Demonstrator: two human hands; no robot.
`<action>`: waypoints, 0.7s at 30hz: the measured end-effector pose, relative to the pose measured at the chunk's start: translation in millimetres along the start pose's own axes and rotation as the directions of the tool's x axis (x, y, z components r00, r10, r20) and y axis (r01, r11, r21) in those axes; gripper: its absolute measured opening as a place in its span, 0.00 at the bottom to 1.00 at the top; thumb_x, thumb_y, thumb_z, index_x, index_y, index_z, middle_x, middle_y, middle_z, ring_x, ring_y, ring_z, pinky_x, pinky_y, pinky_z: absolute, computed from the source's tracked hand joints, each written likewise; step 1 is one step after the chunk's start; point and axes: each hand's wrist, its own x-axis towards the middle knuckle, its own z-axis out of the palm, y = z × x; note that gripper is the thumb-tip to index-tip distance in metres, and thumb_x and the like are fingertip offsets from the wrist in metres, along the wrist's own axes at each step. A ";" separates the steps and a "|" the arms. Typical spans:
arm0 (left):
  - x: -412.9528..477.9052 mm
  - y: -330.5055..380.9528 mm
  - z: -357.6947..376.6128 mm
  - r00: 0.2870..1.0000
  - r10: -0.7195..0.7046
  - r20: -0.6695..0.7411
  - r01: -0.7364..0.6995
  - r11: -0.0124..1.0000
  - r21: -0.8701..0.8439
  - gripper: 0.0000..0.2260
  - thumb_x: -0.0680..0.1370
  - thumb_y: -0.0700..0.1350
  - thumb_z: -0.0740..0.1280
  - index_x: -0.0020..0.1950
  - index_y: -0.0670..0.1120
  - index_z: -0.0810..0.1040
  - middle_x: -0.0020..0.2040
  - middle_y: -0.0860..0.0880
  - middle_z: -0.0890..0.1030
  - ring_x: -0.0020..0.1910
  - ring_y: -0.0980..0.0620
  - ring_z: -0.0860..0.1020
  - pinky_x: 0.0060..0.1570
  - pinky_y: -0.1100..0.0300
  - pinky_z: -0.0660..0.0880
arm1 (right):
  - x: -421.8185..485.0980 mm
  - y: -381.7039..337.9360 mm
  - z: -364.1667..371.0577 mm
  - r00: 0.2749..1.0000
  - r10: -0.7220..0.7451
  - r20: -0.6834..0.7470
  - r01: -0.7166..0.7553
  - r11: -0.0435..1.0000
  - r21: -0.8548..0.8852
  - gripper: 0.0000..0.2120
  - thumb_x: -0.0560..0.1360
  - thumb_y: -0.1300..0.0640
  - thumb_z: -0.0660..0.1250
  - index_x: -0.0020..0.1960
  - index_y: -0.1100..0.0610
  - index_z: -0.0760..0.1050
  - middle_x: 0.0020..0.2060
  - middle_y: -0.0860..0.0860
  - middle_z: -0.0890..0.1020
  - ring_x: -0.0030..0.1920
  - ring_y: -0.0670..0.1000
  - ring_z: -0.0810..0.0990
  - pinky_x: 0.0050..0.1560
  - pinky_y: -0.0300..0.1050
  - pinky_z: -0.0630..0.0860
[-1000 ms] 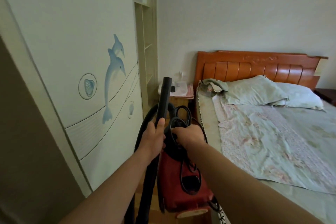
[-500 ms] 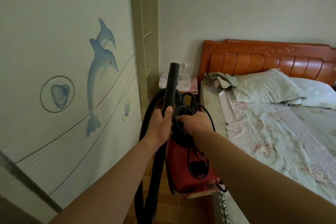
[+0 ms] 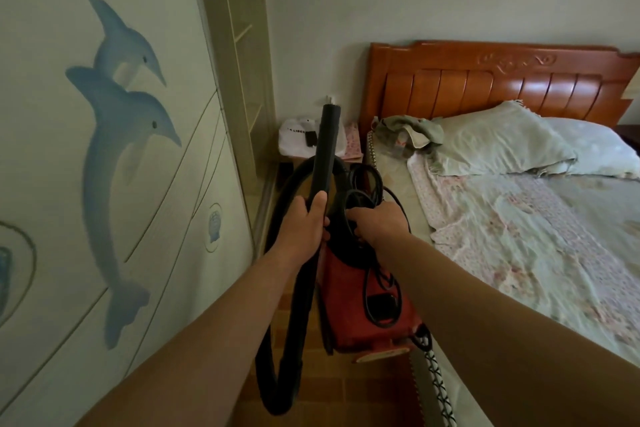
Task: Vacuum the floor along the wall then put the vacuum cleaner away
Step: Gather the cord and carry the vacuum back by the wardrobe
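Left hand (image 3: 304,229) gripping, right hand (image 3: 379,222) gripping

The carried vacuum cleaner (image 3: 363,302) has seemingly come nearer the bedside table (image 3: 294,159).

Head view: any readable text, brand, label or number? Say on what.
"A LIBE": black print on the white bag in the corner; the first letter is unclear and the rest is hidden behind a small dark item.
Red vacuum cleaner: no readable label.
Headboard: carved ornament only, no text.

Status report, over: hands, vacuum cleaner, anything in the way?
Left hand grips black tube. Right hand holds red vacuum cleaner by its top. Narrow gap between wardrobe and bed.
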 end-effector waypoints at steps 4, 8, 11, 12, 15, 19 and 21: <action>55.0 -9.2 8.1 1.000 0.004 0.001 -0.004 1.000 -0.015 0.23 0.78 0.68 0.59 0.52 0.48 0.76 0.40 0.49 0.82 0.33 0.54 0.81 0.38 0.54 0.79 | 55.7 -9.5 7.1 1.000 0.024 0.014 -0.024 1.000 0.010 0.10 0.68 0.54 0.76 0.42 0.60 0.81 0.29 0.54 0.83 0.31 0.56 0.83 0.31 0.46 0.78; 111.1 -19.5 29.1 0.998 0.004 -0.059 -0.005 1.000 -0.012 0.24 0.77 0.69 0.57 0.53 0.49 0.77 0.39 0.50 0.83 0.34 0.54 0.81 0.36 0.57 0.78 | 124.9 -12.4 13.4 0.998 0.040 0.056 -0.042 0.999 0.032 0.10 0.68 0.56 0.75 0.44 0.61 0.80 0.31 0.55 0.83 0.32 0.56 0.83 0.33 0.46 0.78; 151.2 -21.0 47.8 0.996 -0.016 -0.091 0.015 1.000 -0.005 0.27 0.77 0.70 0.55 0.53 0.48 0.77 0.37 0.50 0.82 0.34 0.53 0.81 0.38 0.55 0.77 | 176.1 -18.0 14.2 0.997 0.033 0.076 -0.034 0.999 0.012 0.11 0.67 0.54 0.75 0.44 0.61 0.80 0.28 0.54 0.83 0.27 0.53 0.82 0.29 0.43 0.76; 163.0 -20.0 52.7 0.995 -0.018 -0.096 0.017 1.000 -0.012 0.27 0.77 0.70 0.55 0.53 0.48 0.76 0.36 0.51 0.82 0.34 0.52 0.81 0.38 0.53 0.77 | 191.7 -21.2 14.1 0.996 0.028 0.084 -0.028 1.000 0.004 0.12 0.67 0.54 0.75 0.44 0.61 0.80 0.27 0.53 0.83 0.26 0.52 0.81 0.28 0.43 0.76; 197.8 -13.9 64.0 0.994 0.003 -0.109 -0.006 1.000 -0.029 0.25 0.78 0.70 0.55 0.52 0.49 0.76 0.35 0.51 0.82 0.34 0.52 0.80 0.39 0.53 0.77 | 235.6 -34.3 14.5 0.993 0.016 0.119 -0.010 0.999 -0.048 0.14 0.65 0.51 0.74 0.44 0.60 0.80 0.26 0.53 0.83 0.26 0.53 0.82 0.28 0.43 0.76; 242.8 -8.6 71.9 0.986 0.031 -0.162 -0.039 0.998 -0.049 0.25 0.79 0.67 0.55 0.53 0.46 0.76 0.40 0.48 0.82 0.36 0.55 0.81 0.37 0.63 0.77 | 283.7 -48.9 21.5 0.988 -0.002 0.151 0.021 0.992 -0.122 0.14 0.63 0.49 0.73 0.43 0.57 0.80 0.23 0.50 0.82 0.23 0.50 0.82 0.24 0.41 0.74; 268.3 -8.7 73.9 0.983 0.044 -0.181 -0.055 0.997 -0.055 0.25 0.80 0.66 0.55 0.54 0.46 0.76 0.42 0.45 0.82 0.36 0.55 0.81 0.37 0.66 0.77 | 311.4 -56.5 29.0 0.987 -0.006 0.162 0.027 0.991 -0.128 0.14 0.62 0.50 0.73 0.42 0.58 0.80 0.23 0.50 0.82 0.24 0.52 0.83 0.26 0.44 0.78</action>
